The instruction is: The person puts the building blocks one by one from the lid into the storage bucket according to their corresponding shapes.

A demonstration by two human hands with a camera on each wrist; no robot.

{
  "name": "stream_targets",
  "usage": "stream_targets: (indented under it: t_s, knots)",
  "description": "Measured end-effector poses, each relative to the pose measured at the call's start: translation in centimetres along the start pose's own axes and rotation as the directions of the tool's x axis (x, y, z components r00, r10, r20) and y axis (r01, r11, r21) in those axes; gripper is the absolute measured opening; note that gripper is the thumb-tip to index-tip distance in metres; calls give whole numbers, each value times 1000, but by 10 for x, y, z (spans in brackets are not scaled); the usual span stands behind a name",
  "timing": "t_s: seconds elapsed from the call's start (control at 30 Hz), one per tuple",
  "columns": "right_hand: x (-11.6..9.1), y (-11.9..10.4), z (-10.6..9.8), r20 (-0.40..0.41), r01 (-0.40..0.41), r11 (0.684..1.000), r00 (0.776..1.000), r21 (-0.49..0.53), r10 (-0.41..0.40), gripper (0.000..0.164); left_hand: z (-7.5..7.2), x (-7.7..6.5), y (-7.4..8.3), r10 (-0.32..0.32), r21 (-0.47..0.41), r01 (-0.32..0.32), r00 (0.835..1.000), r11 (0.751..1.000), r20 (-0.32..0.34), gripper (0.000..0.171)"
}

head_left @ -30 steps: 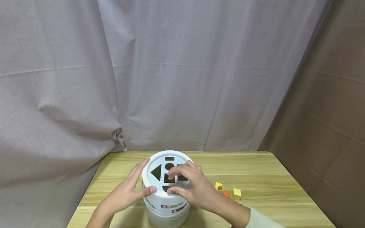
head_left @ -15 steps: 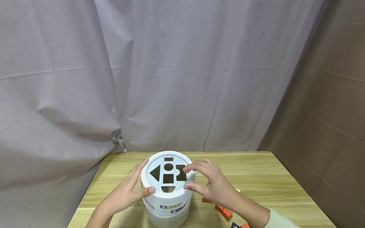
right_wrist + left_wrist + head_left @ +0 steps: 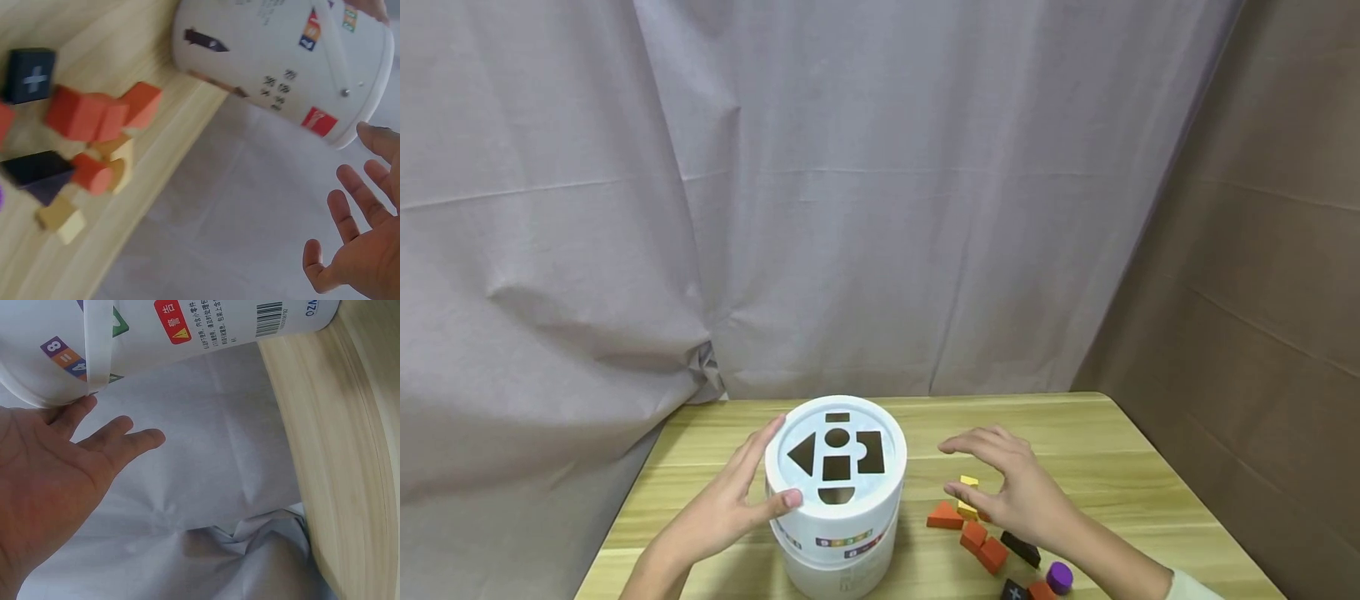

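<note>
A white bucket (image 3: 838, 571) stands upright on the table, topped by a white lid (image 3: 874, 490) with shape cut-outs: triangle, circle, square, half-round and others. My left hand (image 3: 730, 504) rests on the lid's left edge, thumb at the front and fingers at the side. In the left wrist view, its fingers reach past the bucket's rim. Right of the bucket, my right hand (image 3: 1018, 487) hovers above the blocks with fingers and thumb spread, holding nothing. Below it lie an orange triangular block (image 3: 945, 516), orange blocks (image 3: 993, 555) and a yellow block (image 3: 967, 509).
A dark block (image 3: 1021, 550), a purple cylinder (image 3: 1060, 577) and a black block with a plus sign (image 3: 30, 76) lie among the loose pieces. The wooden table (image 3: 1120, 492) ends near a grey curtain (image 3: 850, 250) behind and a brown one (image 3: 1247, 333) on the right.
My right hand has moved right, from over the lid to above the blocks, uncovering the cut-outs. My left hand stays on the lid. More blocks have come into sight.
</note>
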State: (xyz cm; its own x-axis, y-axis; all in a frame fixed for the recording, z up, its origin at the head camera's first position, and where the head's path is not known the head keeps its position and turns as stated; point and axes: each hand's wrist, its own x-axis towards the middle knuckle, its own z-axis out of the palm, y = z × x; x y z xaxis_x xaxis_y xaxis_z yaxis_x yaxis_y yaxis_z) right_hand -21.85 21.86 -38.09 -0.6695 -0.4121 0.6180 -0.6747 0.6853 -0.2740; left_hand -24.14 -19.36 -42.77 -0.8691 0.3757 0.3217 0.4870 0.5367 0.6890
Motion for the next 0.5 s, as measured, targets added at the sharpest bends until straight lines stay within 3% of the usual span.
stream_targets:
  t_s: [0.27,0.5]
  knots:
    - [-24,23,-7,18,-40,998,999,-46,40,56,-1,0,-1,12,0,-12,1000,1000,-2,105]
    - [-59,48,-12,34,-97,990,994,-105,101,51,-1,0,0,1,4,-1,1000,1000,10,105]
